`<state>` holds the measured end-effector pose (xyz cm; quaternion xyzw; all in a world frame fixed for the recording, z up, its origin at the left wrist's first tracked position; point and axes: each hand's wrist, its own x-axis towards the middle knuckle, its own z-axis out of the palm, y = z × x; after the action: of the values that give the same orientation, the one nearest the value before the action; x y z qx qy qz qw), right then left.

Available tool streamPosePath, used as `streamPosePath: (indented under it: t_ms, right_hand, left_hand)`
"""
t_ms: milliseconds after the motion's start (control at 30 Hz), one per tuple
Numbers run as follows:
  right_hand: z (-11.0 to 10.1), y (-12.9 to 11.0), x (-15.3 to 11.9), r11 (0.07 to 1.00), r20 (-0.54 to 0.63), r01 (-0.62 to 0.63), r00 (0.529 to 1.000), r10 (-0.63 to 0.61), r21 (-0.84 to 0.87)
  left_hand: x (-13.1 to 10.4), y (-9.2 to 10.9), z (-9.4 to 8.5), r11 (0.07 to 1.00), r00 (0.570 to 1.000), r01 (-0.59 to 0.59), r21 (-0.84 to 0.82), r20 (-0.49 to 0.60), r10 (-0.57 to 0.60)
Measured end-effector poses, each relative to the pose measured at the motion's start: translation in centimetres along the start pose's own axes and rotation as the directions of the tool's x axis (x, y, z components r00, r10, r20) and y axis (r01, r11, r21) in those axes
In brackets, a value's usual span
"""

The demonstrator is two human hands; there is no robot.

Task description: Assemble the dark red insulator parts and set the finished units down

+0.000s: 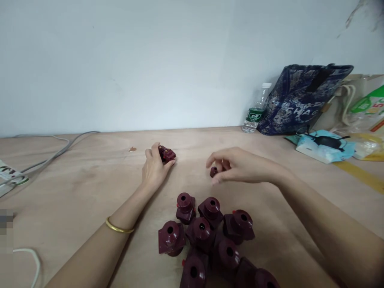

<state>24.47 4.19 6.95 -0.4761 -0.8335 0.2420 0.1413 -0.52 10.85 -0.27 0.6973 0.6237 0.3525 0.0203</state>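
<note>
My left hand [155, 168] grips a dark red plastic part [167, 154] near the back of the table, thumb on its near side and fingers behind it. To the right, my right hand [229, 165] hovers with curled fingers round a small dark red piece [213, 172] that shows a dark hole. Below and between the hands stand several dark red plastic housings [202, 228], crowded together. Each has a round domed top with a hole and a squarish body. Some carry a small bright red bit at the side. The lowest ones are cut off by the picture's bottom edge.
Against the wall stand a water bottle [254, 112] and a dark blue patterned bag [300, 104]. A light blue packet [325, 148] with a black object on it lies at the right. Grey cables [60, 152] run across the left; a small brown scrap [132, 149] lies behind my left hand.
</note>
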Motion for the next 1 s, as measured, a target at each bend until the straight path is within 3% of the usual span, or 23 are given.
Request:
streamPosePath:
  t_ms: [100,133,167,200,233,267,300,333,367,400,467,533,567,600,667,767,833,900,1000]
  right_hand:
    - [-0.7,-2.6,-1.1,0.988,0.302,0.042,0.949,-0.086,0.148]
    - [-0.7,-3.0,-1.2,0.985,0.336,0.068,0.934,-0.119,0.159]
    - [-0.6,-3.1,-1.2,0.983,0.341,0.097,0.929,-0.146,0.157]
    - [-0.4,-2.9,-1.0,0.982,0.319,0.121,0.934,-0.163,0.148]
    - [-0.3,-2.5,-0.8,0.981,0.276,0.135,0.946,-0.169,0.138]
    - [-0.2,-1.9,-0.5,0.981,0.222,0.137,0.961,-0.165,0.135]
    - [-0.1,-1.2,-0.2,0.982,0.161,0.125,0.976,-0.148,0.144]
    - [0.0,-0.6,0.0,0.98,0.106,0.104,0.987,-0.123,0.17]
    - [0.1,0.0,0.3,0.974,0.055,0.076,0.994,-0.09,0.214]
    - [0.3,0.4,0.6,0.963,0.012,0.046,0.999,-0.051,0.264]
    - [0.9,0.9,1.1,0.943,-0.044,-0.012,0.999,0.028,0.333]
    - [1.9,0.9,1.6,0.952,-0.13,-0.046,0.988,0.089,0.302]
    - [2.3,0.8,1.8,0.966,-0.189,-0.043,0.978,0.093,0.254]
    - [2.8,0.8,2.0,0.98,-0.242,-0.021,0.968,0.07,0.198]
    - [3.3,0.7,2.3,0.99,-0.312,0.084,0.949,-0.044,0.114]
    - [3.3,0.5,2.3,0.954,-0.328,0.292,0.91,-0.255,0.067]
    - [2.9,0.5,2.1,0.931,-0.354,0.361,0.879,-0.321,0.054]
    - [2.7,0.6,2.1,0.933,-0.392,0.355,0.868,-0.306,0.058]
    - [2.9,1.3,2.1,0.968,-0.322,0.251,0.919,-0.227,0.033]
  left_hand:
    - [0.0,1.0,-1.0,0.992,0.995,-0.072,-0.099,-0.071,0.065]
    - [-0.2,1.6,-1.3,0.976,0.995,-0.102,-0.193,-0.013,0.101]
    - [-0.4,2.2,-1.7,0.943,0.983,-0.102,-0.317,0.114,0.145]
    - [-0.6,2.9,-1.9,0.891,0.936,-0.058,-0.449,0.286,0.206]
    - [-0.9,3.5,-2.1,0.828,0.843,0.02,-0.56,0.454,0.287]
    - [-1.2,4.1,-2.2,0.767,0.725,0.105,-0.632,0.577,0.376]
    - [-1.5,4.6,-2.2,0.718,0.622,0.172,-0.674,0.64,0.452]
    - [-1.8,5.0,-2.2,0.688,0.564,0.208,-0.695,0.66,0.496]
    - [-2.0,5.2,-2.0,0.679,0.559,0.215,-0.702,0.658,0.504]
    - [-2.2,5.4,-1.9,0.689,0.594,0.198,-0.698,0.644,0.482]
    - [-2.4,5.4,-1.6,0.761,0.726,0.084,-0.643,0.563,0.395]
    - [-2.4,5.2,-1.4,0.846,0.835,-0.13,-0.518,0.403,0.375]
    - [-2.3,5.0,-1.4,0.865,0.855,-0.243,-0.438,0.325,0.404]
    - [-2.2,4.9,-1.5,0.87,0.857,-0.327,-0.368,0.273,0.438]
    - [-2.0,4.6,-1.7,0.874,0.849,-0.371,-0.314,0.265,0.456]
    - [-1.8,4.1,-2.3,0.892,0.835,-0.23,-0.39,0.391,0.387]
    - [-2.0,3.6,-2.7,0.895,0.815,-0.157,-0.418,0.457,0.357]
    - [-2.3,2.8,-3.1,0.912,0.841,-0.131,-0.389,0.444,0.31]
    - [-2.5,1.3,-3.4,0.952,0.923,-0.063,-0.299,0.345,0.17]
